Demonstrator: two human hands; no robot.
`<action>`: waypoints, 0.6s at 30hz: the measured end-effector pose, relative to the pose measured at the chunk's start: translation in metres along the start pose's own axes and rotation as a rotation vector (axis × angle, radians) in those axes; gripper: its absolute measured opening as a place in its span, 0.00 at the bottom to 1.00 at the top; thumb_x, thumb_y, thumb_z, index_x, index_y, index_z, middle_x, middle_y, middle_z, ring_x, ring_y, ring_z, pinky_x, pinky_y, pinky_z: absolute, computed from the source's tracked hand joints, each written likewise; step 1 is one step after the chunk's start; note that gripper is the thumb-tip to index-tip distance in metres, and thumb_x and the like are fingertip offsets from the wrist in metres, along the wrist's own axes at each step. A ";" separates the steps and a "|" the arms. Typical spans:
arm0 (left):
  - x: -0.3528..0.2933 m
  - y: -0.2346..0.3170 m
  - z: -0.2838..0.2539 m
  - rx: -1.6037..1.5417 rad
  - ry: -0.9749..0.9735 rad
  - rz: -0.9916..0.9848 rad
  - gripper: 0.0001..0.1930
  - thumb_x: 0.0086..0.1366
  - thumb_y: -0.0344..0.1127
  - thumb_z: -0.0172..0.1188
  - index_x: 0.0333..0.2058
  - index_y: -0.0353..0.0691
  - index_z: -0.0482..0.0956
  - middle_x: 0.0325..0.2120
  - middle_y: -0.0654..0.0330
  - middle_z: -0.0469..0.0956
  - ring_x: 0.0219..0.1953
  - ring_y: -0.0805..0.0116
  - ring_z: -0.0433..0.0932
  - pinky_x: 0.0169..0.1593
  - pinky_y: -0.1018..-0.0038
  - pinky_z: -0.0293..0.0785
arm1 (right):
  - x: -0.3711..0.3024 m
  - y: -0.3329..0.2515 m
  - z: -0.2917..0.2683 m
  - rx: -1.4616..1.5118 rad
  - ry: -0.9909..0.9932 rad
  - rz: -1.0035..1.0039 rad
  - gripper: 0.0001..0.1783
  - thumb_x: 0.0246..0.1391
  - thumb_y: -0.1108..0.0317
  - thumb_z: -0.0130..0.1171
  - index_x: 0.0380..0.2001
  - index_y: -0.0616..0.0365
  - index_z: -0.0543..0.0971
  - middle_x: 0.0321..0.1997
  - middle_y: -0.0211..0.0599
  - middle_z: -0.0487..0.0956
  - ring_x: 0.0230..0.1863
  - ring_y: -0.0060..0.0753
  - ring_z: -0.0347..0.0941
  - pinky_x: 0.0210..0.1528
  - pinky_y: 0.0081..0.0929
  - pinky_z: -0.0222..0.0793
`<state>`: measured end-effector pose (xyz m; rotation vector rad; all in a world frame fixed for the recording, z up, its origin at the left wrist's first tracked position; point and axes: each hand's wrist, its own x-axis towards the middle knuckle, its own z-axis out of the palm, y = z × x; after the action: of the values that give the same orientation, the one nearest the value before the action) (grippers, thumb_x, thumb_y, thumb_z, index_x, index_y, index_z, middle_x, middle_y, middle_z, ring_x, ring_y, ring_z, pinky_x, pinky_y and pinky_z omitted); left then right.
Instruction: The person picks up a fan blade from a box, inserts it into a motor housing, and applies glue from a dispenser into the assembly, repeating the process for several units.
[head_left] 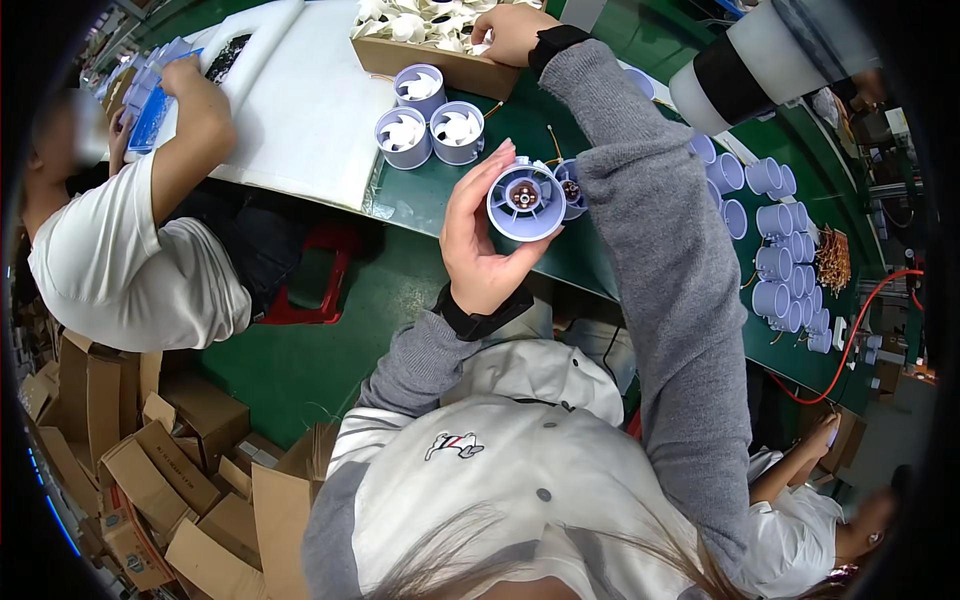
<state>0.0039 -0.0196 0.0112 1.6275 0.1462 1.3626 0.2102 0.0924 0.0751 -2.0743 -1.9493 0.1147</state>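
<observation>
Upright in my left hand [480, 245] is a lavender round fan housing [527, 228]. The fingers and thumb wrap its side, and its open end shows spokes and a copper-coloured motor core. At the far side, my right hand [512, 35] reaches over the rim of a cardboard box [440, 68]. Its fingers are curled down onto one of the white fan blades [410, 27] heaped inside; the fingertips are partly hidden. Just right of the held housing stands another lavender housing [573, 190], partly covered by my right sleeve. Three housings with white blades fitted [458, 130] stand together near the box.
More lavender housings [772, 262] stand in rows at the right, beside a bundle of wires [833, 260] and a red hose [850, 350]. A large pale cylinder [770, 65] hangs at upper right. Co-workers [150, 240] sit on both sides. Cardboard boxes [170, 460] pile up at lower left.
</observation>
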 end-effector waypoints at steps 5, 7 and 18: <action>0.000 0.013 0.002 0.042 -0.039 0.038 0.38 0.45 0.21 0.68 0.55 0.34 0.58 0.55 0.44 0.64 0.59 0.51 0.65 0.60 0.62 0.64 | -0.013 -0.003 -0.002 0.066 0.082 0.149 0.11 0.43 0.71 0.56 0.32 0.56 0.82 0.35 0.51 0.79 0.42 0.51 0.75 0.46 0.39 0.70; 0.002 0.019 0.005 0.031 -0.032 0.041 0.39 0.45 0.21 0.68 0.56 0.35 0.58 0.54 0.44 0.64 0.58 0.52 0.66 0.59 0.62 0.65 | -0.024 -0.015 -0.010 0.007 0.196 0.173 0.10 0.44 0.72 0.55 0.31 0.58 0.82 0.36 0.53 0.79 0.43 0.52 0.74 0.46 0.39 0.70; -0.035 0.017 0.009 -0.180 -0.070 -0.392 0.33 0.44 0.26 0.71 0.49 0.35 0.63 0.45 0.50 0.71 0.47 0.59 0.74 0.51 0.69 0.70 | -0.251 -0.074 -0.128 0.419 0.964 -0.157 0.14 0.57 0.71 0.55 0.44 0.69 0.74 0.37 0.44 0.76 0.38 0.28 0.72 0.36 0.24 0.67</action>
<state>-0.0093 -0.0554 -0.0002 1.4055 0.2769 0.9887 0.1511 -0.1723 0.1822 -1.3058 -1.3136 -0.4025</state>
